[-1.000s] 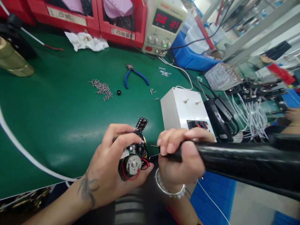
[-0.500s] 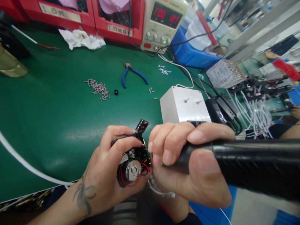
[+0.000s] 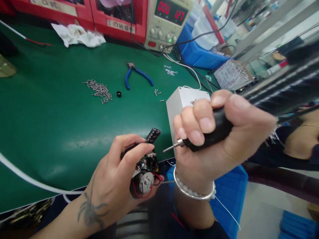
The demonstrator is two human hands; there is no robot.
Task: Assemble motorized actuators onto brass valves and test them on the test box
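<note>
My left hand [image 3: 124, 169] is wrapped round a small motor assembly [image 3: 147, 182], which shows a round silver motor, red and black wires and a circuit board. A black flap-like piece [image 3: 153, 134] sticks up from its far end. In my right hand [image 3: 214, 132] is a black electric screwdriver [image 3: 219, 129], gripped in a closed fist. The thin metal bit [image 3: 171, 146] points down and left, a short gap away from the assembly. Part of the assembly is hidden behind my left fingers.
Blue-handled cutters [image 3: 134, 71], a pile of screws [image 3: 98, 90] and a black ring [image 3: 119, 94] lie on the green table [image 3: 62, 132]. Behind my right hand stands a white box [image 3: 174, 103]. Red bins [image 3: 82, 16] and a power supply [image 3: 164, 26] line the back; another person's arm [image 3: 302, 136] is at right.
My right hand has lifted the screwdriver up and right, off the motor assembly, so its bit now shows. The left hand keeps its hold. The power supply reading has dropped, and the view has shifted slightly.
</note>
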